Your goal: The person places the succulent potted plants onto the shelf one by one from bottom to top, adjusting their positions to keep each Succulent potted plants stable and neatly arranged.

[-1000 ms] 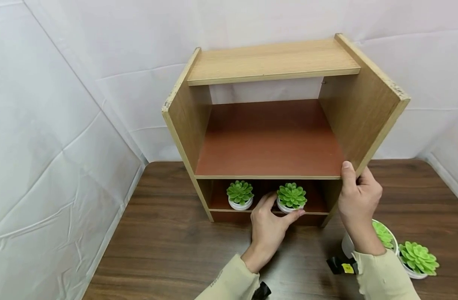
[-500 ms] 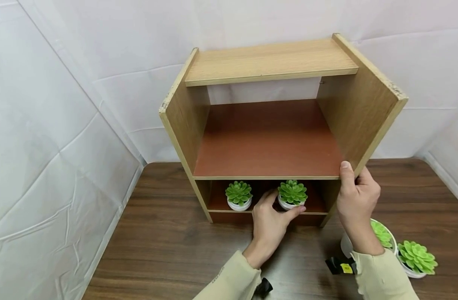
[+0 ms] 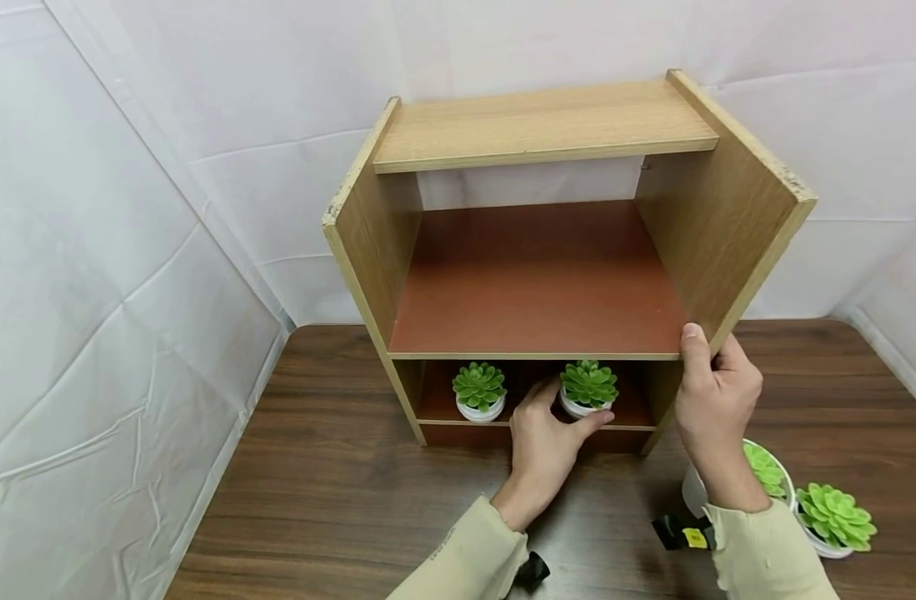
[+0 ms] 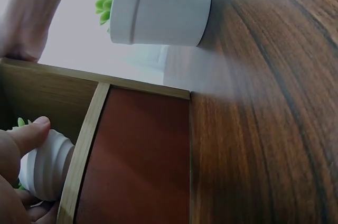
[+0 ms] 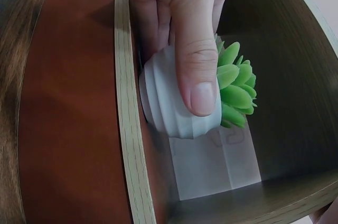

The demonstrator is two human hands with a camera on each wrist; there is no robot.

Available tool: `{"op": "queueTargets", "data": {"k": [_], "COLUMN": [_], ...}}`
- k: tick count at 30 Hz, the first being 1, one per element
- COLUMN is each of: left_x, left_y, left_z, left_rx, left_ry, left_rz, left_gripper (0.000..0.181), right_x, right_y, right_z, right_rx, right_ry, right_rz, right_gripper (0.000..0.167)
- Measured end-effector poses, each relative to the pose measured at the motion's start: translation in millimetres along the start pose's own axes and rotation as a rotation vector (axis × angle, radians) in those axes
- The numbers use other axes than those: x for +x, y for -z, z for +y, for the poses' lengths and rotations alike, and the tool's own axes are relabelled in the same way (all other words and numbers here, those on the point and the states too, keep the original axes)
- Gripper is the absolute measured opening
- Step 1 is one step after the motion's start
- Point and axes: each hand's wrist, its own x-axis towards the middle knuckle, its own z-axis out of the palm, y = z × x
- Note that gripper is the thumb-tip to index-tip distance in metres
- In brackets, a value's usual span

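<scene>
My left hand point(image 3: 545, 442) holds a small potted succulent point(image 3: 588, 387) on the lower shelf of a wooden shelf unit point(image 3: 543, 279). Its thumb lies across the front of the white ribbed pot point(image 5: 177, 94), as the right wrist view shows. To the left of that hand, a second potted succulent point(image 3: 479, 390) stands upright on the same shelf. My right hand point(image 3: 716, 400) grips the unit's right side panel near the middle board, thumb on the inside. The fingers behind the panel are mostly hidden.
On the wooden table point(image 3: 315, 500), right of the unit, stand a larger white pot point(image 4: 158, 7) with a green plant and a small potted succulent point(image 3: 835, 521). My right forearm partly covers the larger pot. White cloth walls point(image 3: 165, 208) surround the table.
My left hand and the succulent in it have shifted slightly right and a little deeper into the lower shelf. My right hand stays on the side panel.
</scene>
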Motion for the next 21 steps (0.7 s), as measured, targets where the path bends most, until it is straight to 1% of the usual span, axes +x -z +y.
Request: {"op": "queueTargets", "data": {"k": [5,10,15,21], "left_x": [-0.3,0.9,1.4,2.0], "left_y": [-1.3,0.1,1.1,2.2], "left_z": [0.5,1.4,1.9,2.6], "left_rx": [-0.001,0.004,0.017,0.041], "left_ry": [0.023,0.018,0.026,0.039], "left_rz": [-0.005,-0.011,-0.039,-0.082], "left_gripper": [0.059,0.059,0.059,0.064], "right_x": [-0.2,-0.2,-0.6,-0.6], "right_y": [0.3,0.2,0.3,-0.3], "right_z": [1.0,1.9,2.3,1.5], "right_rx": [-0.003,0.007,0.007,0.0], "right_ry": [-0.001,-0.001,-0.004,-0.003], "right_rz": [0.0,-0.002,0.0,0.004], "right_gripper": [0.034,0.03,0.031,0.031]}}
